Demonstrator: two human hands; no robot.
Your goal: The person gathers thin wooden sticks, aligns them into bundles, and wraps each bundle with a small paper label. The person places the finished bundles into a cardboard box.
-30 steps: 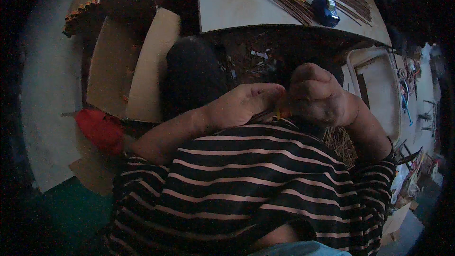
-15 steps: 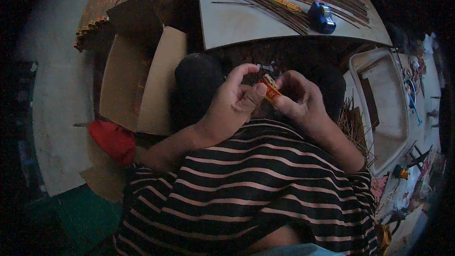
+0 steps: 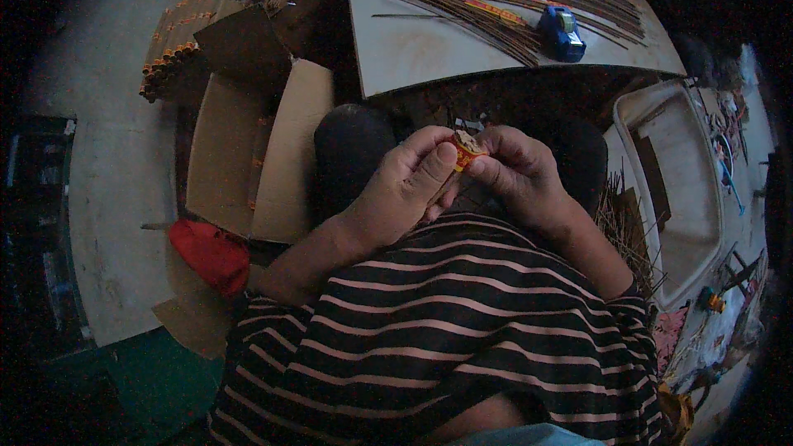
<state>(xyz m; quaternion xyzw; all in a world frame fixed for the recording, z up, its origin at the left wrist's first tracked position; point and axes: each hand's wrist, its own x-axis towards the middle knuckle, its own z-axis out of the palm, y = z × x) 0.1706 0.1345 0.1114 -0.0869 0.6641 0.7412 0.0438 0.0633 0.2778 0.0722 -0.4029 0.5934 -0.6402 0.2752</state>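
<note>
Since the frame half a second earlier, the left hand point(image 3: 405, 183) has been closed in on the banded bundle point(image 3: 467, 158); its forefinger, then raised clear, is now laid against the band. The bundle is held in front of the lap, between the two hands, its pale end turned up and a red-and-yellow band wrapped just below. It is gripped from one side by the left thumb and fingers, and from the other by the thumb and fingers of the right hand point(image 3: 520, 169). Its lower part is hidden by the left hand.

A black striped shirt point(image 3: 429, 314) is seen beneath the forearms. To the left, an open cardboard box point(image 3: 293, 157) is placed, with a red cloth point(image 3: 211, 256) near its lower corner. Beyond, bundles with orange ends point(image 3: 178, 41) are stacked. On the worktop point(image 3: 396, 58) ahead, thin brown sticks point(image 3: 462, 21) are spread beside a blue tape dispenser point(image 3: 562, 35). To the right, a white tub point(image 3: 690, 223) is noted.
</note>
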